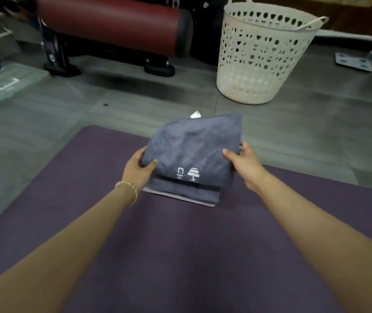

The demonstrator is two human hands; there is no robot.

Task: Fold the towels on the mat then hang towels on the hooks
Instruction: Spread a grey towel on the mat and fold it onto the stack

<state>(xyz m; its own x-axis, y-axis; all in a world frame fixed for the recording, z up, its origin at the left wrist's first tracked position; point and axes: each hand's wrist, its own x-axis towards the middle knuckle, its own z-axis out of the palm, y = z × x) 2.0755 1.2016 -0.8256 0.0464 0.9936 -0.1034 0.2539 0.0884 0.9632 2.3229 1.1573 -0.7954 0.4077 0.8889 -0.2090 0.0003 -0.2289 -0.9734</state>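
The left hand (138, 170) grips the left edge of the folded grey towels (194, 150), stacked over the far part of the purple mat (180, 245), the right hand (243, 163) pinches their right edge, and a white basket (261, 53) stands beyond.

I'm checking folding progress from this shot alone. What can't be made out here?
Head view only:
- The stack beneath the grey towel: the towel covers it and only edges show, so its count is unclear.
- The left hand and right hand: fingers mostly tucked under the towel.
- The white basket: its wall hides any contents.
- The hooks: outside the frame.
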